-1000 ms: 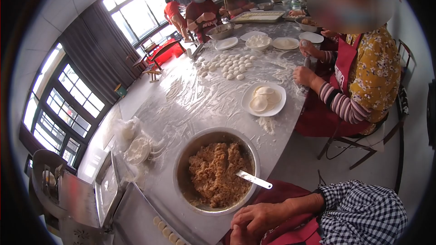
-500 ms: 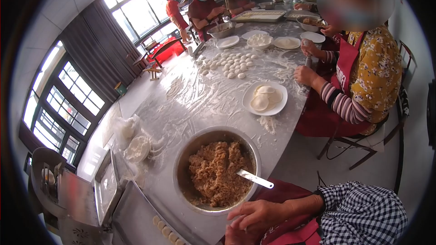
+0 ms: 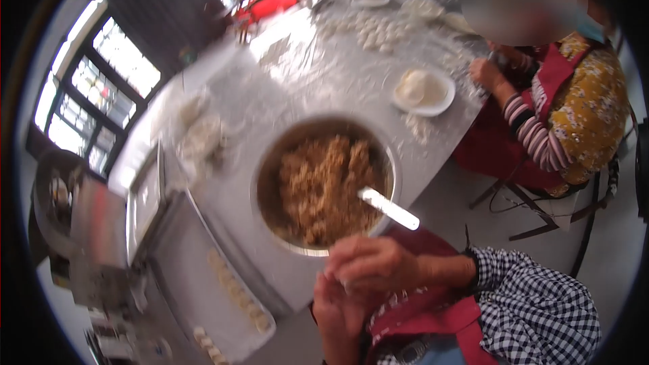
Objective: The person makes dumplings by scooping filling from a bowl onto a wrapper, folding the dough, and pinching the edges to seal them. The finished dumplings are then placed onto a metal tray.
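My right hand [image 3: 378, 263], in a black-and-white checked sleeve, is closed with its fingertips pinched against my left hand [image 3: 338, 304]. The left hand is cupped just below, its fingers curled up. Whatever lies between them is hidden by the fingers. Right beyond my hands stands a large metal bowl [image 3: 255, 192] of brown minced filling [image 3: 324, 189]. A flat white-handled spatula [image 3: 390, 208] is stuck in the filling, its handle over the rim toward me. To the left, a metal tray [image 3: 186, 257] bears rows of small pale dumplings [image 3: 236, 290].
A white plate [image 3: 446, 98] holds round dough wrappers [image 3: 420, 86]. Dough pieces [image 3: 378, 30] lie on the floured table [image 3: 291, 88]. A bowl of flour [image 3: 203, 136] and another tray [image 3: 145, 196] are at left. At right sits a co-worker [image 3: 581, 115] in a yellow floral top.
My view has tilted down and left, bringing more of the dumpling tray into sight. My hands remain together, with the left now showing more below the right.
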`<state>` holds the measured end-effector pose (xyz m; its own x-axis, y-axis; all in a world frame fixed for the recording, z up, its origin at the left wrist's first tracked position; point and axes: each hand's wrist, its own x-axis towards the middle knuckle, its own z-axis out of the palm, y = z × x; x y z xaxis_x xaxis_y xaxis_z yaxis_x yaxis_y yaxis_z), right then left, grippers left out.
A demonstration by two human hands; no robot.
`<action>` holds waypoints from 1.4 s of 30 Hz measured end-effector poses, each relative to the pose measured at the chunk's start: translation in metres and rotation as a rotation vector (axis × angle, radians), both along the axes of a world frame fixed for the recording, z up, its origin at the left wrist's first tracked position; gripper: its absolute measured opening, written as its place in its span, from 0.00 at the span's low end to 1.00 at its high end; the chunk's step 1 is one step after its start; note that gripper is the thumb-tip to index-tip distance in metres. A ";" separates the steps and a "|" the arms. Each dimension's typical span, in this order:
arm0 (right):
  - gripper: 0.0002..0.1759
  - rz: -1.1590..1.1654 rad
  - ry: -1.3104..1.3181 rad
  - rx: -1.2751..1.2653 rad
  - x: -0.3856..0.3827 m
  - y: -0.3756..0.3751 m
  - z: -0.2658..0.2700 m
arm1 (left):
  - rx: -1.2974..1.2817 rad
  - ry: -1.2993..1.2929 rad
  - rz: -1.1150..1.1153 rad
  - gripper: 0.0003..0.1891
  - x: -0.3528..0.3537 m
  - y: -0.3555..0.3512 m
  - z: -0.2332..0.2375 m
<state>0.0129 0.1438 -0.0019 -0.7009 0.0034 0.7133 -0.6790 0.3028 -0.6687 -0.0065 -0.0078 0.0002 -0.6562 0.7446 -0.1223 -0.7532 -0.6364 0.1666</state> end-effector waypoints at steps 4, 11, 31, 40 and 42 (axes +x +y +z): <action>0.07 -0.009 0.015 -0.035 -0.006 -0.005 0.003 | -0.367 0.076 0.133 0.22 0.004 0.006 0.020; 0.10 -0.064 -0.008 0.062 -0.012 -0.013 0.006 | -0.258 0.017 0.196 0.23 0.006 0.005 0.015; 0.13 0.023 0.008 0.205 -0.016 -0.008 0.000 | -0.310 -0.064 0.231 0.24 0.010 0.008 0.013; 0.14 -0.098 -0.046 0.143 -0.014 -0.012 0.006 | -0.095 0.029 0.057 0.24 0.002 0.000 -0.003; 0.14 -0.099 -0.042 0.138 -0.013 -0.009 0.005 | -0.154 -0.140 0.110 0.23 0.003 0.004 0.002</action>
